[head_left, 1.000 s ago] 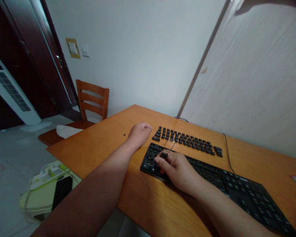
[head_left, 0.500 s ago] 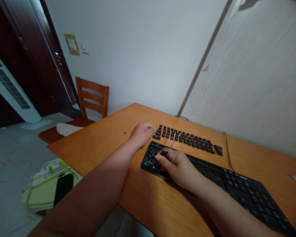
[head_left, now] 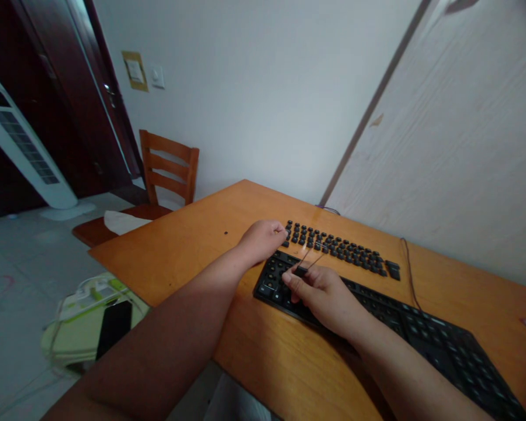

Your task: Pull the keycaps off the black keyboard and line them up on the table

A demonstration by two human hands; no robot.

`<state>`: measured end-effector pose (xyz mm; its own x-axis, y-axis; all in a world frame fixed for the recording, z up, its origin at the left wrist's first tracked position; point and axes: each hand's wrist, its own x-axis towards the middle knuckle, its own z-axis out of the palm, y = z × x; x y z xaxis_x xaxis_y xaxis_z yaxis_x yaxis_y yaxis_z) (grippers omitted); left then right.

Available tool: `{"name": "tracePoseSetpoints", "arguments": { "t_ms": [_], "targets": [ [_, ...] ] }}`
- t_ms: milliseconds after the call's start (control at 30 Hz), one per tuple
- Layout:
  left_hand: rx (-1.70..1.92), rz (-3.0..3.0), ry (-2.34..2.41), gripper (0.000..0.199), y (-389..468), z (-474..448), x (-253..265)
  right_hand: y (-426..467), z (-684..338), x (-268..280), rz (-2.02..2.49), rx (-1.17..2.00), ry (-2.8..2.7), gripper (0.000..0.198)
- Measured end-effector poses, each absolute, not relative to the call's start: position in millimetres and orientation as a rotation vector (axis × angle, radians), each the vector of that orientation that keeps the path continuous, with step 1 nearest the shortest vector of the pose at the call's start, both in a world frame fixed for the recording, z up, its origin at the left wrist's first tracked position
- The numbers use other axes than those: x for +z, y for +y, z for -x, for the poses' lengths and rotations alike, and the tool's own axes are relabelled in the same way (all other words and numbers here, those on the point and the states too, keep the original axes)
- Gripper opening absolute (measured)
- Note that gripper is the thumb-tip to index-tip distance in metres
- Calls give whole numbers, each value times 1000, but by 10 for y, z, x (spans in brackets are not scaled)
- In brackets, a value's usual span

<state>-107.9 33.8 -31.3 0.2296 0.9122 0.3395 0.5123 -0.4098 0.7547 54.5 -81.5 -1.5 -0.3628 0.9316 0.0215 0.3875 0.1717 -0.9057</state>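
Observation:
My right hand (head_left: 322,295) is closed around the dark handle of a wire keycap puller (head_left: 301,271). The puller's two thin wires stretch up and away toward the loose keycaps. Beneath that hand lies a black keyboard (head_left: 379,307), its left part showing bare switches where caps are off. My left hand (head_left: 263,238) is closed just beyond the keyboard's upper left corner, beside the left end of the keycap rows. Its fingers are pressed together, and whatever they may hold is hidden. Loose black keycaps (head_left: 346,248) sit in rows behind the keyboard.
The wooden table (head_left: 214,216) meets the wall at the back. A cable (head_left: 409,275) runs from the keyboard's rear. One small dark bit (head_left: 226,233) lies to the left. Beyond the left edge are a wooden chair (head_left: 169,166) and a black phone (head_left: 114,327) on a light-green surface.
My left hand has shifted right, now covering part of the leftmost keycaps. The puller's wires show more plainly, spread apart above the keyboard's back edge. The view has moved slightly.

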Motion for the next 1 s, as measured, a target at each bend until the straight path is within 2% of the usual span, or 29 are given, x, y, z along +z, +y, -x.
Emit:
{"name": "tracePoseSetpoints", "arguments": {
  "t_ms": [500, 700, 1000],
  "targets": [
    [911, -2141, 1317, 31, 224, 1052, -235, -792, -456, -159, 1329, 1037, -1661, 20],
    [867, -2164, 1306, 31, 199, 1046, -226, -789, -451, -185, 1356, 1006, -1625, 28],
    [847, -2142, 1308, 30, 193, 1037, -247, -786, -451, -195, 1382, 978, -1623, 27]
  ]
}}
